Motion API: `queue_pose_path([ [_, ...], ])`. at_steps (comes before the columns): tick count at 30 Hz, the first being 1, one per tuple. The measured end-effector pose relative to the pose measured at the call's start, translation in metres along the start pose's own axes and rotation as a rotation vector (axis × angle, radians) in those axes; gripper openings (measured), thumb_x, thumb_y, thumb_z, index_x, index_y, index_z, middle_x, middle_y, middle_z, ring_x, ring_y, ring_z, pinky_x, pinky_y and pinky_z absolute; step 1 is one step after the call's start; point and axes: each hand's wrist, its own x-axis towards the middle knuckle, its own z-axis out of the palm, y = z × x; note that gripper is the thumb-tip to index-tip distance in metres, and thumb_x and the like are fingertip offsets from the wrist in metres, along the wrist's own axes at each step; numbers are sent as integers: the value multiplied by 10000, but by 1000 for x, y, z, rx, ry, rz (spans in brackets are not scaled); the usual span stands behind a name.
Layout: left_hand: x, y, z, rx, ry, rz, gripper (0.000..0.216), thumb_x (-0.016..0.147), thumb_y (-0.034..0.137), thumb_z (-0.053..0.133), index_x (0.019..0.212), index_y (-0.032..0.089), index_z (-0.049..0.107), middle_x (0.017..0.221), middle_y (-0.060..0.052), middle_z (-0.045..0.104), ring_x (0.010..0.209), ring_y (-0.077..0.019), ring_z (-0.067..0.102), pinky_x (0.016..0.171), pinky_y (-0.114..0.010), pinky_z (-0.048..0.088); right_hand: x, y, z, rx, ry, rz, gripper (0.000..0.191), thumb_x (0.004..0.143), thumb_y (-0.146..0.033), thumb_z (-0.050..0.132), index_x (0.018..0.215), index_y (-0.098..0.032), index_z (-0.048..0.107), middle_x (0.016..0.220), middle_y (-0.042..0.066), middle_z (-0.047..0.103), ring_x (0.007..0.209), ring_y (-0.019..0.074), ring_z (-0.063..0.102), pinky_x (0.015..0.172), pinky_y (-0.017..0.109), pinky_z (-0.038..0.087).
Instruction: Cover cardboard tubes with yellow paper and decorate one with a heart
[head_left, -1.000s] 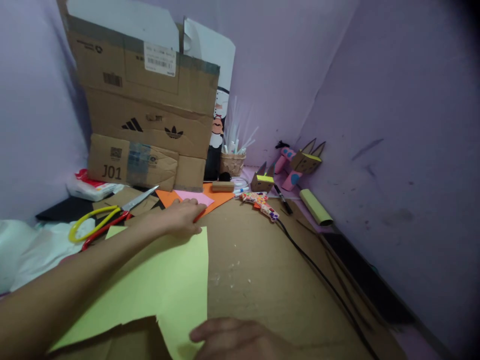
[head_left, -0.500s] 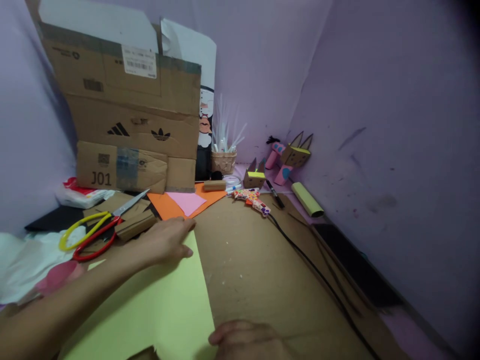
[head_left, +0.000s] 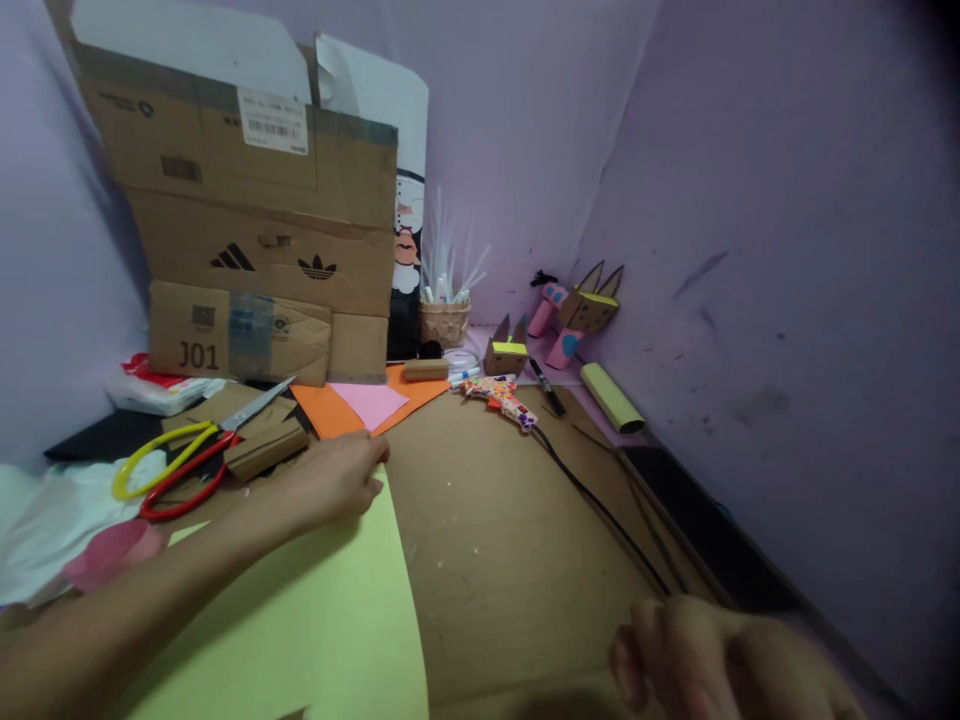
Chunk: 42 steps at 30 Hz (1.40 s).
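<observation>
My left hand [head_left: 337,482] lies on the far corner of a light green paper sheet [head_left: 315,620], fingers bent down onto it. The sheet covers the near left of a brown cardboard work surface [head_left: 510,540]. My right hand [head_left: 720,660] hovers low at the near right, fingers curled in a loose fist, with nothing visible in it. Scissors with yellow and red handles [head_left: 187,455] lie just left of my left hand. An orange sheet [head_left: 337,410] with a pink sheet [head_left: 371,402] on it lies beyond the left hand.
Flattened cardboard boxes [head_left: 247,220] lean on the back wall. A patterned glue gun [head_left: 502,395] lies with its black cord [head_left: 600,505] trailing right. A small basket of sticks [head_left: 444,315], cardboard animal figures [head_left: 585,310], a green roll [head_left: 611,397] and a marker [head_left: 546,385] stand at the back.
My right hand has come off the green sheet's near edge and moved right, curling shut. My left hand drew back from the pink sheet, dragging the green sheet's corner nearer.
</observation>
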Motion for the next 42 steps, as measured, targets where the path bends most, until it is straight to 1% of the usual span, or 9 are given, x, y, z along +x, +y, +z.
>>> queue_pose_path([
  [2, -1, -4, 0, 29, -15, 0, 180, 651, 223, 530, 826, 205, 570, 863, -74, 632, 771, -244, 588, 582, -291, 369, -10, 2, -5, 177, -83, -73, 486, 673, -548, 573, 353, -226, 398, 751, 6, 637, 599, 151, 611, 565, 227, 509],
  [6, 0, -8, 5, 45, -11, 61, 78, 715, 218, 457, 717, 201, 534, 705, -27, 606, 626, -173, 556, 519, -249, 351, -23, 4, 9, 400, 147, 22, 404, 697, -466, 632, 427, -224, 457, 952, -1, 652, 749, 169, 621, 612, 232, 487],
  [11, 26, 12, -8, 124, 148, 193, 131, 755, 170, 416, 730, 184, 545, 785, -71, 591, 735, -209, 539, 624, -309, 375, -6, -6, 41, 349, 623, 337, 150, 628, -348, 747, 677, -244, 650, 873, 56, 632, 716, 175, 582, 595, 253, 461],
  [18, 57, 44, -22, 127, 371, 237, 252, 775, 189, 464, 995, 121, 567, 1053, -165, 548, 1000, -312, 498, 796, -430, 380, 22, 16, 54, 397, 774, 622, 251, 553, -299, 809, 600, -159, 606, 573, -32, 548, 509, 64, 472, 502, 160, 379],
  [22, 1, 55, -12, -134, 331, 309, 313, 860, 392, 397, 1057, 195, 539, 1017, -61, 603, 851, -182, 579, 744, -296, 451, 26, 23, 50, 276, 808, 684, 293, 499, -312, 828, 574, -151, 595, 567, -30, 551, 515, 77, 491, 513, 181, 412],
  [25, -20, 43, -6, -120, 288, 153, 333, 860, 366, 347, 1080, 207, 540, 1105, -64, 596, 956, -223, 568, 816, -343, 440, 28, 22, 46, 172, 789, 717, 311, 474, -334, 820, 556, -146, 586, 651, 2, 596, 527, 96, 510, 500, 212, 435],
  [27, -10, 24, -4, 44, 244, -75, 396, 844, 302, 324, 1181, 161, 477, 1212, -119, 539, 1088, -272, 507, 861, -377, 413, 26, 22, 44, 66, 777, 706, 299, 489, -343, 796, 554, -146, 579, 733, 33, 627, 524, 100, 503, 470, 218, 417],
  [32, 37, -19, -3, 77, 69, -154, 519, 649, 454, 562, 1083, 170, 552, 1047, -135, 635, 923, -300, 594, 709, -342, 450, 16, 26, 42, -145, 707, 618, 201, 594, -292, 698, 554, -158, 554, 783, 67, 662, 651, 157, 564, 572, 246, 417],
  [42, 26, -15, -17, 94, 57, -85, 280, 737, 320, 401, 873, 218, 625, 865, -41, 685, 787, -209, 627, 590, -245, 404, 15, 26, 48, -155, 698, 581, 149, 632, -262, 653, 580, -171, 547, 821, 72, 660, 751, 194, 580, 617, 265, 415],
])
